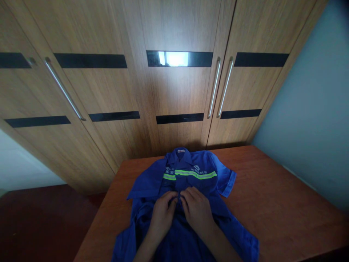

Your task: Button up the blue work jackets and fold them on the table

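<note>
A blue short-sleeved work shirt (191, 182) lies spread face up, its collar at the far side and a yellow-green reflective stripe across the chest. White lettering and a small emblem show above the stripe. My left hand (164, 208) pinches the shirt's front placket at the middle, below the stripe. Right beside it, my right hand (196, 206) pinches the same spot from the other side. The fingertips nearly meet; any button between them is too small to make out. More blue fabric lies bunched under my wrists and toward the near edge.
The shirt rests on a reddish-brown wooden table (272, 196). Behind it stands a tall wooden wardrobe (180, 87) with metal handles and black strips. A pale wall (308, 120) borders the table on the right. Dark red floor (40, 218) shows at the left.
</note>
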Tool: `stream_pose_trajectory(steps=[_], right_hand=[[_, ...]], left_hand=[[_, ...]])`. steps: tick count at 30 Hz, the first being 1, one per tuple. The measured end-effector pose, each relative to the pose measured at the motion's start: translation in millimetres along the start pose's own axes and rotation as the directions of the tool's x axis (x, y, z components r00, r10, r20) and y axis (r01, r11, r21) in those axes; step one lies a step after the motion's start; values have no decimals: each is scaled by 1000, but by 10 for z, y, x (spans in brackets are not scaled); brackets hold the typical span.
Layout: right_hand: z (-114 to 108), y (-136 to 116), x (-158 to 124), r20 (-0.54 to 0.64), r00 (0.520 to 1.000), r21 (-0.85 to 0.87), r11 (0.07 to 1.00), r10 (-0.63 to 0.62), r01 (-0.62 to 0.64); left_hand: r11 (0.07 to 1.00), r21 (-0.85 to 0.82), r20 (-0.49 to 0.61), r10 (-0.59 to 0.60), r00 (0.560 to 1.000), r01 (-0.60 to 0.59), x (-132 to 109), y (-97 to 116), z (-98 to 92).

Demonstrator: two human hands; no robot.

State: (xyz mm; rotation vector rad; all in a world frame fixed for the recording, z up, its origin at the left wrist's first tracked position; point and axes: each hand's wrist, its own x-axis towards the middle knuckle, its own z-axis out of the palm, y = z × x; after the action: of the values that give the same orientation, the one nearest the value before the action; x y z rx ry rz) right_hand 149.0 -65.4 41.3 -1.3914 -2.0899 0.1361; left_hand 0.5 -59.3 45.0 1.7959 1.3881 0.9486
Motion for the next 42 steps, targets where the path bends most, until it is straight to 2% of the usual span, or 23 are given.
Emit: stream_pose_trajectory(steps=[11,15,17,19,22,24,26,27,29,31,34,36,38,42], right_hand=[[10,-59,13,17,1000,-81,997,17,-16],[25,72,32,1,997,-162,984,80,-78],[-14,221,53,-48,988,-141,978,146,-151],[-121,392,74,-108,976,-16,981,190,-192],[-384,618,85,-203,944,203,954,260,-219],[-554,727,66,-253,913,292,925,321,-244],[-651,801,30,-259,906,305,918,336,-253],[-665,826,11,-239,915,270,927,326,-260],[-638,848,-17,-167,939,126,951,299,-281],[-577,821,-17,-116,948,-34,953,295,-301],[-495,653,43,-136,965,-76,969,223,-234],[-440,467,104,-134,984,-22,993,116,-120],[-354,274,165,-81,996,4,1000,27,-27],[-106,71,244,37,999,-83,996,12,-9]], left_hand=[[996,-79,3,-44,999,44,5,-7,-20],[997,-64,-4,-36,999,36,-12,23,-86],[999,-32,-34,-29,999,28,-26,32,-180],[1000,16,-95,-11,995,13,-42,26,-319],[995,95,-220,43,974,-23,-74,-5,-573],[987,157,-313,94,945,-46,-96,-33,-722],[969,238,-371,159,915,-72,-111,-66,-812],[953,292,-367,191,910,-82,-114,-86,-827],[898,433,-287,219,933,-78,-111,-121,-803],[810,584,-191,185,964,-39,-106,-135,-729],[715,699,-180,196,964,-15,-107,-73,-589],[724,685,-173,269,948,-81,-101,17,-496],[748,644,-125,310,943,-160,-75,108,-399],[763,620,-24,253,967,-184,22,182,-188]])
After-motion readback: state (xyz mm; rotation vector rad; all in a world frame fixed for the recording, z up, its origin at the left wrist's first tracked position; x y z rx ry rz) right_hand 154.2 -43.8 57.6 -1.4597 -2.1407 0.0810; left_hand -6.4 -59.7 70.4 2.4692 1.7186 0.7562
